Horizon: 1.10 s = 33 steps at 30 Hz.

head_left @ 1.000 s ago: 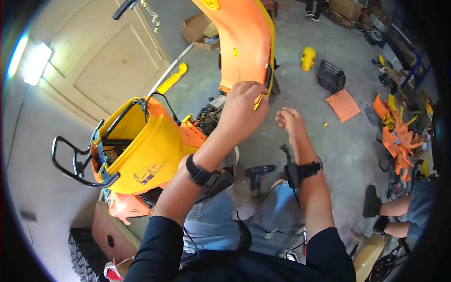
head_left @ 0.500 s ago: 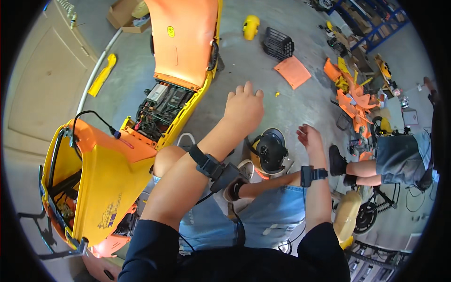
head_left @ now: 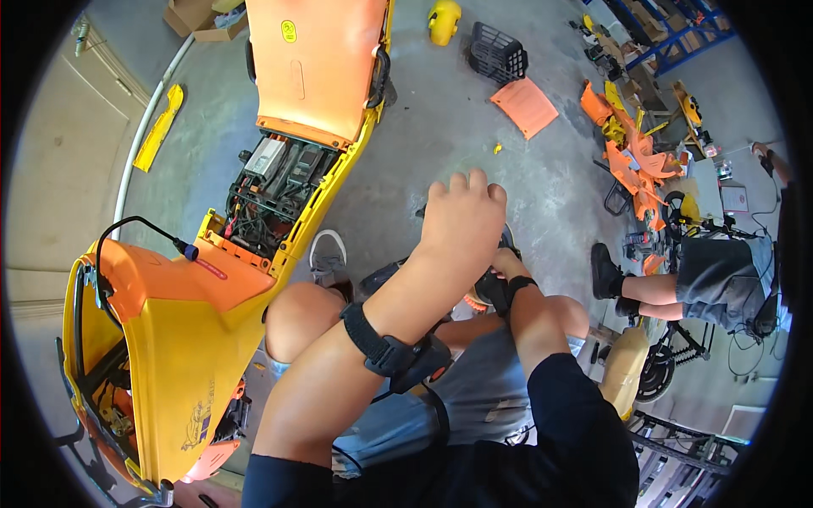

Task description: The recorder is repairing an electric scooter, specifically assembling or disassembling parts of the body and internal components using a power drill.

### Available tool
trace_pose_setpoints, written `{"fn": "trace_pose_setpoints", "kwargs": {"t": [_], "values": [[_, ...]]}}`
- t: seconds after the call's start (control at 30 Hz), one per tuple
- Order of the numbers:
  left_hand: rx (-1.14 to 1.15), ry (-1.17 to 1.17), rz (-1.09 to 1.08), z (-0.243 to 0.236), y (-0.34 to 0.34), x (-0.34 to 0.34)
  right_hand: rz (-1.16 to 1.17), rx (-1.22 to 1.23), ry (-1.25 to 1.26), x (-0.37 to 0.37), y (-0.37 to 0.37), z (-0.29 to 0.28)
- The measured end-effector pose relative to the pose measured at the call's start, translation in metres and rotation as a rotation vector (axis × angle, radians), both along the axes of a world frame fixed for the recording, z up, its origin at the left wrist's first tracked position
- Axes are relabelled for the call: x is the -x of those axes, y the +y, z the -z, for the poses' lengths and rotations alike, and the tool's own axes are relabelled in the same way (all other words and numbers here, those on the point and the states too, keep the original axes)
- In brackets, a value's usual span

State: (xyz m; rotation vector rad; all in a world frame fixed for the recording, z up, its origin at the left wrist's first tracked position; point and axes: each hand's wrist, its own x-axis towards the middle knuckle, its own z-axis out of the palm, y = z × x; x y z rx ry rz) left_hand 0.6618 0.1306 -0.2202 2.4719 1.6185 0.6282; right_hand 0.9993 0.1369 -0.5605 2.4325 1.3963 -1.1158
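In my head view, the left hand is raised in front of the knees, back toward me, fingers curled under; the fingertips are hidden, so I cannot tell whether they pinch anything. The right hand is lower and partly behind it, at a dark object between the legs. The object is mostly covered, and I cannot tell whether that hand grips it or just touches it.

On my left stands the scooter, yellow and orange, its bay uncovered and full of wires and boxes.

The floor is smooth grey concrete, scuffed and pale in patches. Past the scooter I see a white tube, a yellow strip and a carton, with a cream door at the edge. Ahead lie a yellow shell, a black crate, an orange panel just beside it and a small yellow bit. To the right are a heap of orange and yellow parts, a blue rack, a co-worker in shorts and a black wheel.
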Motion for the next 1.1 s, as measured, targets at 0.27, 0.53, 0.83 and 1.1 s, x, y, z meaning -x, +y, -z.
{"fn": "trace_pose_setpoints", "kwargs": {"t": [0.27, 0.53, 0.83, 1.1], "values": [[0.038, 0.038, -0.052, 0.002, 0.013, 0.016, 0.004, -0.053, -0.041, -0.01, -0.008, 0.035], [0.02, 0.042, -0.077, 0.003, 0.032, 0.012, 0.008, -0.055, -0.046, -0.016, -0.016, 0.055], [0.037, 0.025, -0.087, 0.006, 0.04, 0.012, 0.003, -0.052, -0.027, -0.012, -0.022, 0.075], [0.08, 0.071, -0.11, 0.013, 0.044, 0.019, 0.013, -0.07, -0.006, -0.018, -0.031, 0.092]]}}
